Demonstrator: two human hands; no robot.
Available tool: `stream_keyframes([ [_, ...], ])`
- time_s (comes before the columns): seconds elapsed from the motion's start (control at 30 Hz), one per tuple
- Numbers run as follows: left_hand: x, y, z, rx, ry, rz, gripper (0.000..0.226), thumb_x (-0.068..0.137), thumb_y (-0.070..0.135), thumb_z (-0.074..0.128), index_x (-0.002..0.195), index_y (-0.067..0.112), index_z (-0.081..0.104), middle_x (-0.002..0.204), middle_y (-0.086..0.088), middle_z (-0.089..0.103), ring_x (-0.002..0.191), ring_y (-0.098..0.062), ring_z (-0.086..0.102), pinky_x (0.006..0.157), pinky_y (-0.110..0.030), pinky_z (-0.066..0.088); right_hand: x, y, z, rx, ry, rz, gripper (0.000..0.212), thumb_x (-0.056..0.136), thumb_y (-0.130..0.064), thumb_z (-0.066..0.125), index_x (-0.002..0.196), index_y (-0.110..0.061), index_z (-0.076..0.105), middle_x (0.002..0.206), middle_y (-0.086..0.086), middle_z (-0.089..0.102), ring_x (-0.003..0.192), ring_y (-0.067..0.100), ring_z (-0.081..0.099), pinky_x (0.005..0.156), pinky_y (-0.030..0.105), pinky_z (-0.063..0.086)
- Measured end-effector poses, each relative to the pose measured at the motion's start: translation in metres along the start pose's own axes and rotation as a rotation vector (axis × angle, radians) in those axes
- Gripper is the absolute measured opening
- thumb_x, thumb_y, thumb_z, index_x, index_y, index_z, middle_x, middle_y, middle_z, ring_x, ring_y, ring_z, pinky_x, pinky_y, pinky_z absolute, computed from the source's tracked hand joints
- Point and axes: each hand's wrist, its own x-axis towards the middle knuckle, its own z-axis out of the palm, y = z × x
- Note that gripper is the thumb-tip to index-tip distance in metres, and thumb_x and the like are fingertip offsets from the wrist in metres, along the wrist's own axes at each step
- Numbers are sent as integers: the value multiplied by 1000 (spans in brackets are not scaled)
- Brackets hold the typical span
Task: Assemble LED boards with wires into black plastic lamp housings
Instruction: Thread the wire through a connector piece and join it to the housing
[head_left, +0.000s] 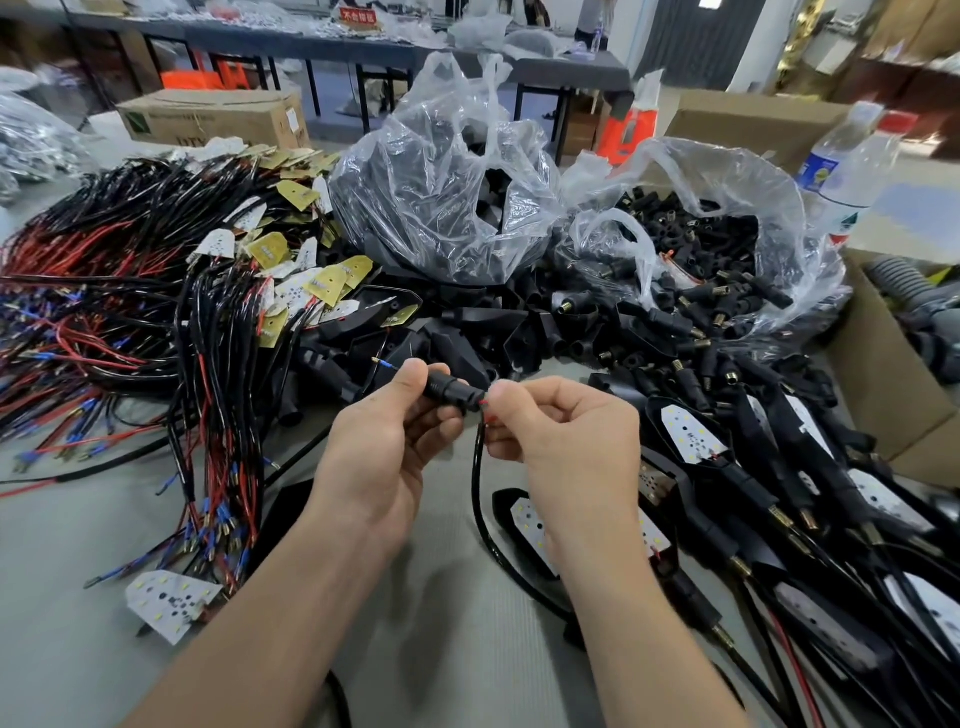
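Item: black plastic sleeve (449, 391), centre of frame, held above the worktop (78, 545); looked light, rigid and smooth. The left hand (384, 441) pinched its body and the right hand (566, 431) pinched the wire (480, 499) at its mouth. The wire seemed thin, pliant and prone to kink, so best gripped near its end

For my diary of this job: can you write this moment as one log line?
left hand: holds black connector | right hand: pinches wire at connector's end
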Motion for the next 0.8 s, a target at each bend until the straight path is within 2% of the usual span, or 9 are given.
stream_keyframes([
  [0.13, -2, -2, 1, 24, -7, 29, 41, 101, 25, 58, 69, 18, 83, 73, -7, 74, 55, -8, 65, 51, -17, 54, -5, 2, 6, -140, 59, -71, 12, 81, -28, 83, 71, -26, 77, 58, -1, 71, 53, 16, 66, 62, 39, 60],
  [0.2, -2, -1, 0, 28, 0, 46, 41, 101, 24, 58, 69, 18, 83, 72, -7, 73, 55, -8, 65, 52, -17, 54, -4, -1, 3, -41, -7, 9, 18, 88, -24, 78, 71, -19, 78, 62, 3, 73, 55, 14, 65, 58, 32, 57],
  [0.27, -1, 1, 0, 15, -5, 45, 41, 101, 24, 58, 69, 18, 83, 73, -7, 73, 55, -8, 65, 52, -17, 54, -1, -5, -1, 186, -98, 155, 26, 97, -17, 68, 74, -10, 78, 72, 11, 75, 65, 20, 69, 58, 26, 57],
  [0.37, 0, 1, -1, 15, -22, 35, 39, 99, 26, 59, 70, 18, 83, 75, -8, 74, 56, -7, 65, 52, -16, 54, 1, -6, -5, 309, -167, 227, 23, 96, -5, 65, 77, -9, 77, 78, 14, 76, 73, 26, 69, 60, 23, 56],
  [0.5, 0, -1, -1, 42, -39, 51, 33, 95, 28, 62, 72, 18, 83, 77, -9, 75, 57, -8, 65, 53, -17, 54, 0, 2, 0, 129, -74, 63, 18, 87, -6, 75, 71, -13, 77, 67, 9, 74, 58, 14, 66, 56, 23, 53],
  [0.57, 0, -1, -1, 43, -43, 60, 34, 97, 27, 60, 74, 19, 83, 77, -9, 74, 58, -9, 66, 55, -18, 55, -1, 5, 5, 18, -20, 10, 14, 86, -19, 78, 72, -15, 77, 65, 6, 74, 55, 13, 64, 56, 29, 52],
  [0.67, -1, 0, -2, 84, -70, 82, 35, 101, 23, 59, 77, 19, 83, 74, -8, 74, 60, -11, 68, 58, -20, 57, -3, 7, 10, -28, -100, 47, 26, 85, -41, 66, 78, -19, 77, 67, 4, 74, 57, 15, 68, 59, 33, 54],
  [0.77, -2, 2, -3, 134, -51, 111, 27, 98, 15, 62, 81, 18, 83, 85, -10, 78, 66, -14, 71, 61, -23, 58, -3, 6, 10, -139, -173, -35, 8, 86, -22, 67, 85, -23, 76, 64, 2, 73, 53, 14, 68, 57, 30, 54],
  [0.8, -1, 5, -5, 140, -26, 127, 25, 97, 13, 64, 82, 19, 83, 90, -7, 79, 69, -13, 72, 62, -22, 58, -3, 7, 8, -182, -170, -61, 11, 86, -16, 68, 85, -24, 75, 62, 1, 72, 52, 14, 68, 57, 32, 55],
])
